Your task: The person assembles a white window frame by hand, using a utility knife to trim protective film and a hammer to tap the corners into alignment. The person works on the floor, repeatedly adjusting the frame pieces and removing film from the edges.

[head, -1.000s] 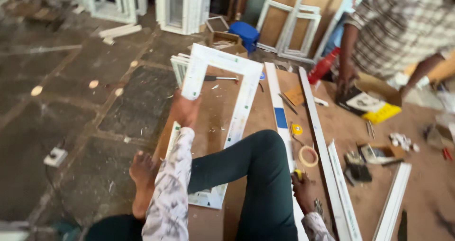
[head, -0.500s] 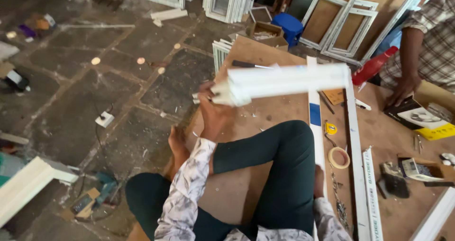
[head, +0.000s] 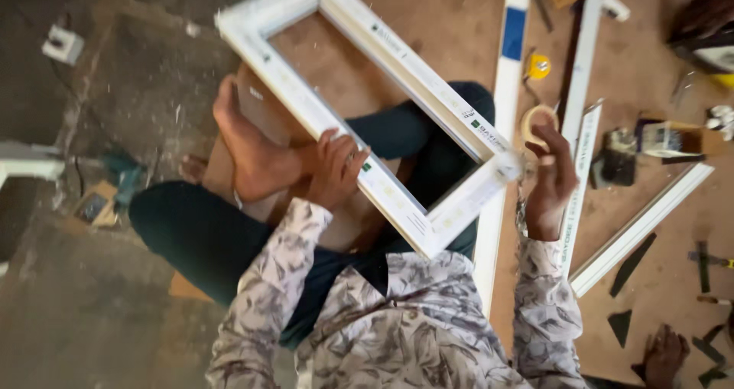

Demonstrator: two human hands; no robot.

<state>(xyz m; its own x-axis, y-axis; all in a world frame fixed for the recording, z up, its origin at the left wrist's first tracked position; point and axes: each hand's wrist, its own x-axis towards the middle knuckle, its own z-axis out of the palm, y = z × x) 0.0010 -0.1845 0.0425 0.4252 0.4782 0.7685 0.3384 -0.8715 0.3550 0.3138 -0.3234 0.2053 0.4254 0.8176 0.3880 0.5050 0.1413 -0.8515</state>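
1. The scene was lit evenly by soft daylight; no single source could be made out.
2. Only faint, soft-edged shadows were cast on the wooden board (head: 428,22).
3. The white frame (head: 367,110) was rendered brightest, slightly washed out along its upper rail.
4. The floor (head: 84,297) at the left edge was left dim and murky.
5. Motion blur was spread throughout, and fine detail was smeared.
6. The patterned sleeves (head: 397,335) at the bottom edge were shown soft.
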